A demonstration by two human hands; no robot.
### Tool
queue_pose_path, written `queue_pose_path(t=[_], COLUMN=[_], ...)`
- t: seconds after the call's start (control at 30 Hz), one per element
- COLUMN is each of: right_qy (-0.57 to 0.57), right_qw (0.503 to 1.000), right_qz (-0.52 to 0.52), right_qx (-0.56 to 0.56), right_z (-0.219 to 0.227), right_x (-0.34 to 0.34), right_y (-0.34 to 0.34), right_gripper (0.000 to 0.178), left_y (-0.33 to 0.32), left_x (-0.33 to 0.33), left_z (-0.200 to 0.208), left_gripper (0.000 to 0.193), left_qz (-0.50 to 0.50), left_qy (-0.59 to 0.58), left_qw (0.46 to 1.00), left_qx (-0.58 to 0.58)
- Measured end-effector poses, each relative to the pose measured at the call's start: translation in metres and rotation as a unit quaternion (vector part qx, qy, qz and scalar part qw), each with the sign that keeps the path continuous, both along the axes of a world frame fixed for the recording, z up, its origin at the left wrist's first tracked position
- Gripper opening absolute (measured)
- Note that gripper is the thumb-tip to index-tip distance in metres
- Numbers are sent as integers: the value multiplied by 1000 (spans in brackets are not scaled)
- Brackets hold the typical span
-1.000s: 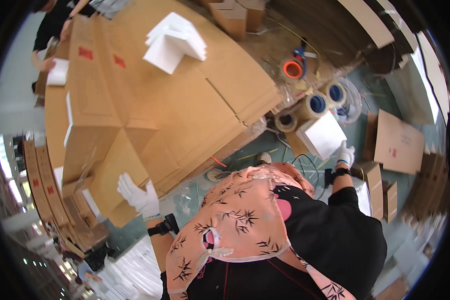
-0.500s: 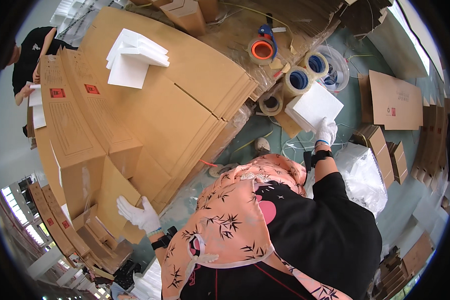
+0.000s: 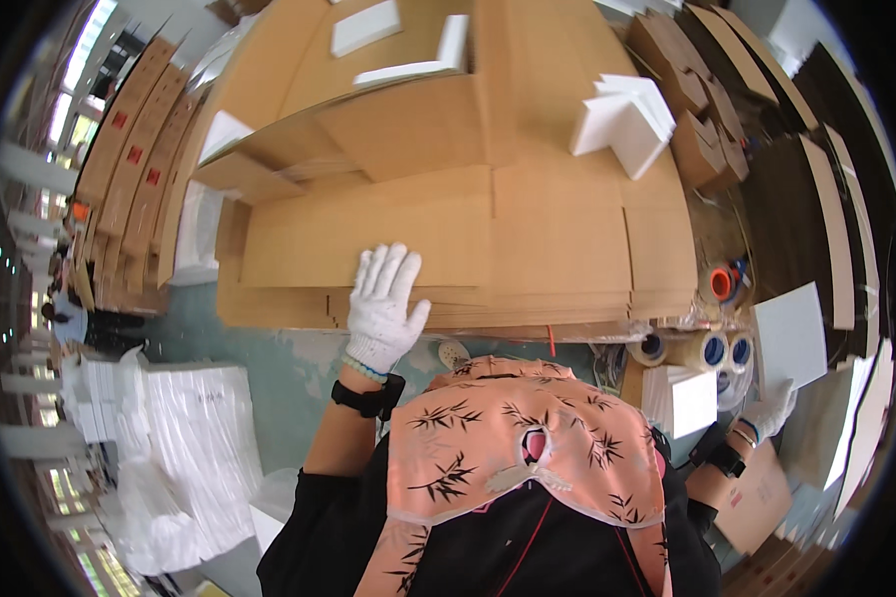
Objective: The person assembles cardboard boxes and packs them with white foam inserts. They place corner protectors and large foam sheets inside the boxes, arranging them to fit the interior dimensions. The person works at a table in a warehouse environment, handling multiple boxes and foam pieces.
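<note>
My left hand (image 3: pixel 383 308), in a white knit glove, lies open with its fingers stretched over the flap (image 3: pixel 368 231) of a cardboard box on the worktop. In the box, white foam pieces (image 3: pixel 365 27) are visible at the far side, one of them L-shaped (image 3: pixel 448 50). Off to the right, my gloved right hand (image 3: pixel 770 411) grips the lower edge of a thin white foam sheet (image 3: pixel 790 336), which it holds up. Beside that sheet stands a stack of white foam sheets (image 3: pixel 679 400). Folded white foam (image 3: pixel 624 121) rests on the flat cardboard at the right.
Rolls of tape (image 3: pixel 705 350) and a tape dispenser (image 3: pixel 724 284) lie near the right end of the flat cardboard (image 3: pixel 587 229). Brown cartons (image 3: pixel 129 164) are stacked at the far left. Plastic-wrapped white sheets (image 3: pixel 204 428) stand on the floor at the lower left.
The view has swung left, bringing the box's inside into sight. My right hand has lifted a foam sheet away from the stack. My left hand now lies over the box flap.
</note>
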State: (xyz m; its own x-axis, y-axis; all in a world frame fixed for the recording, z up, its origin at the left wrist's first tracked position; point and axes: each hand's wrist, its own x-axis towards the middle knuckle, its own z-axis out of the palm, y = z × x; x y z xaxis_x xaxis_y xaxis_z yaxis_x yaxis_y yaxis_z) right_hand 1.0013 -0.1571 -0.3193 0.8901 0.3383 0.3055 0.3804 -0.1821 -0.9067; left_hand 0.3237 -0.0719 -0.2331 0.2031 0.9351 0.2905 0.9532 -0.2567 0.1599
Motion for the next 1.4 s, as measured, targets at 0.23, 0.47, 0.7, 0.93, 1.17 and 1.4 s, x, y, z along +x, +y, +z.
queue_pose_path(t=[0.23, 0.47, 0.7, 0.93, 1.17, 1.4], right_qy=[-92, -461, -485, -358, -381, -326], right_qw=[843, 686, 570, 644, 661, 559], right_qz=[417, 518, 661, 675, 628, 740], right_qx=[326, 219, -46, 24, 151, 184], right_z=[256, 348, 316, 315, 306, 308], right_x=[-284, -452, -491, -482, -480, -406], right_y=[176, 275, 286, 278, 277, 199], right_gripper=[46, 41, 27, 30, 27, 34], left_y=[-35, -57, -73, -72, -75, -51], left_x=[-42, -17, -4, -11, -7, 33], left_z=[10, 36, 45, 31, 42, 64], left_gripper=[65, 62, 59, 63, 56, 56], left_qz=[102, 106, 48, 6, 44, 183], left_qy=[-19, -52, -105, -112, -114, -61], left_qw=[994, 991, 991, 990, 989, 978], left_qx=[35, 61, 71, 89, 85, 79])
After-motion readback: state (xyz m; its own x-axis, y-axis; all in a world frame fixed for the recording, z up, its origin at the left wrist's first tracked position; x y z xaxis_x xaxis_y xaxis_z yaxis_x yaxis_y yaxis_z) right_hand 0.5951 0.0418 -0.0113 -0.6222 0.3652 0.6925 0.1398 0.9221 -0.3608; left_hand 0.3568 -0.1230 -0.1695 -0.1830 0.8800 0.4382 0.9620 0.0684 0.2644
